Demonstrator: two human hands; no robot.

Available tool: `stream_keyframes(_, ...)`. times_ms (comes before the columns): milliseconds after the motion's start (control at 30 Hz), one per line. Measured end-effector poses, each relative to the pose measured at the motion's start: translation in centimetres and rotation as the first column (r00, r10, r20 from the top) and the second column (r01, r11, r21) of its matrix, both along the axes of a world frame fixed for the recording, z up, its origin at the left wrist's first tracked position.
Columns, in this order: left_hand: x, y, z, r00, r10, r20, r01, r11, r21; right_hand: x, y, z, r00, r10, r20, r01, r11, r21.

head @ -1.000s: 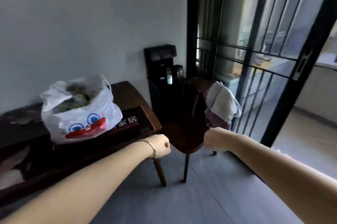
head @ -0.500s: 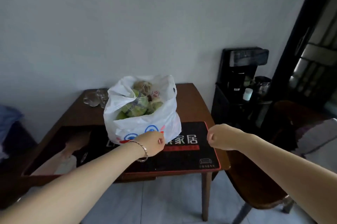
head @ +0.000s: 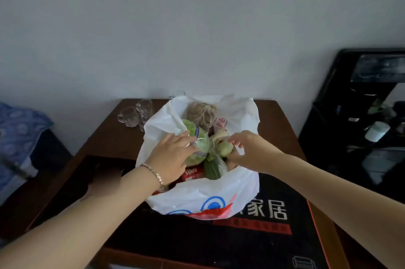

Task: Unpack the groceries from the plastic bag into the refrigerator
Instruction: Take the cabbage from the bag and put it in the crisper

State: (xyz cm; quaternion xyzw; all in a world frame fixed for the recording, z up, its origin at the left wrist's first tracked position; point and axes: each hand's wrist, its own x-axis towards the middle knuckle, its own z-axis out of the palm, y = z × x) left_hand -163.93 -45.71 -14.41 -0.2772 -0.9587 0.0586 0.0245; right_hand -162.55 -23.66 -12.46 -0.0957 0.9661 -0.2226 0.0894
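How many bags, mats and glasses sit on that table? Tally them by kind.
Plastic bag: 1
Black mat: 1
Clear glasses: 3 showing; more may hide behind the bag
Total: 5

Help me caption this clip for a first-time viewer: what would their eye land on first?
The white plastic bag, stuffed with groceries and standing on a dark printed mat, draws the eye first. Both hands are in its mouth: the left hand lies flat on a wrapped cabbage, and the right hand pinches a pale green vegetable beside it. Clear glass cups stand behind the bag to the left.
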Motion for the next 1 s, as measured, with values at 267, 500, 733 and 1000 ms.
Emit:
stream_keyframes(267, -9.0, -7.8, -3.0, 0.961, -0.063, -0.271, 0.076, 0.996, 0.038, -8.6, -8.7, -5.6, 0.987, -0.086, 0.139, 0.094, 0.994, -0.047)
stream_keyframes(500, -15.0, -7.8, -2.5, 0.838, -0.076, -0.54, 0.263, 0.924, 0.278, -10.1, -11.2, -8.4, 0.953, -0.261, 0.153, 0.289, 0.936, -0.203)
stream_keyframes(733, -14.6, -6.0, -2.7, 0.746, -0.031, 0.666, -0.272, 0.898, 0.347, -10.5, -10.7, -9.4, 0.93, -0.3, 0.214, 0.355, 0.886, -0.299)
stream_keyframes(1000, -15.5, -6.3, -7.5, 0.712, -0.092, 0.696, -0.415, 0.745, 0.523, -10.8, -10.2, -10.4, 0.918, -0.278, 0.282, 0.385, 0.794, -0.47)
